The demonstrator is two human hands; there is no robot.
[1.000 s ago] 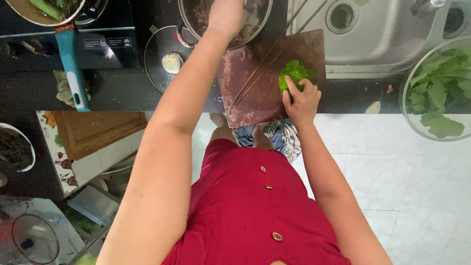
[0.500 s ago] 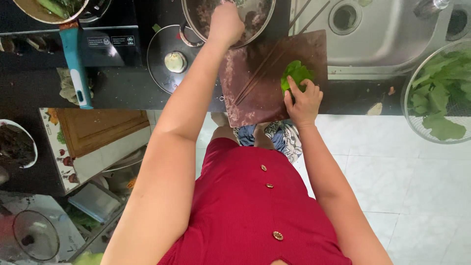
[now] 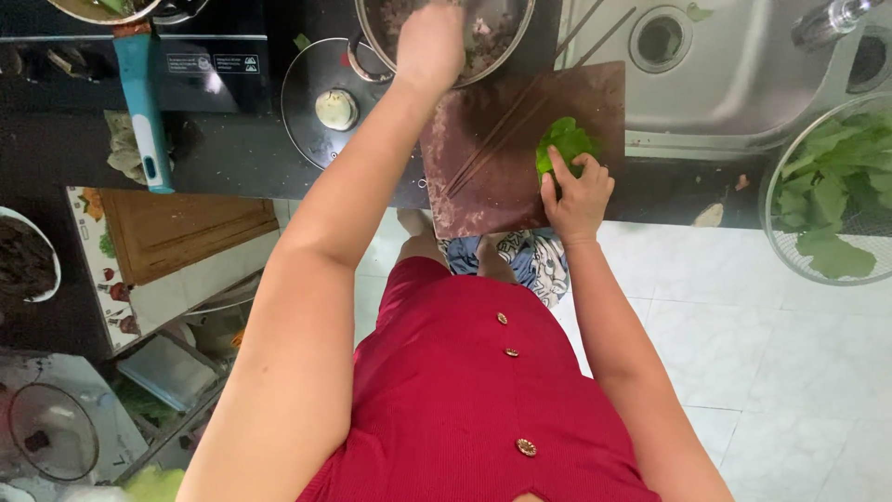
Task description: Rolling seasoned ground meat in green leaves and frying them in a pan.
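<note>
My left hand [image 3: 429, 42] reaches into a metal bowl [image 3: 520, 37] of minced filling at the back of the dark counter; its fingers are closed, and what they hold is hidden. My right hand [image 3: 578, 191] presses a green leaf [image 3: 565, 141] flat on the brown cutting board [image 3: 483, 186]. A pair of chopsticks [image 3: 520, 116] lies diagonally across the board, left of the leaf.
A glass pot lid [image 3: 321, 98] lies left of the bowl, beside a stove [image 3: 200, 65] and a teal-handled utensil [image 3: 141, 112]. A steel sink [image 3: 734, 65] is on the right, with a colander of green leaves [image 3: 827, 195] at its edge. Below me are a white tiled floor and a cloth [image 3: 520, 260].
The view has shifted slightly downward. My left hand has pulled back a little toward the bowl's near side. My right hand stays on the leaf.
</note>
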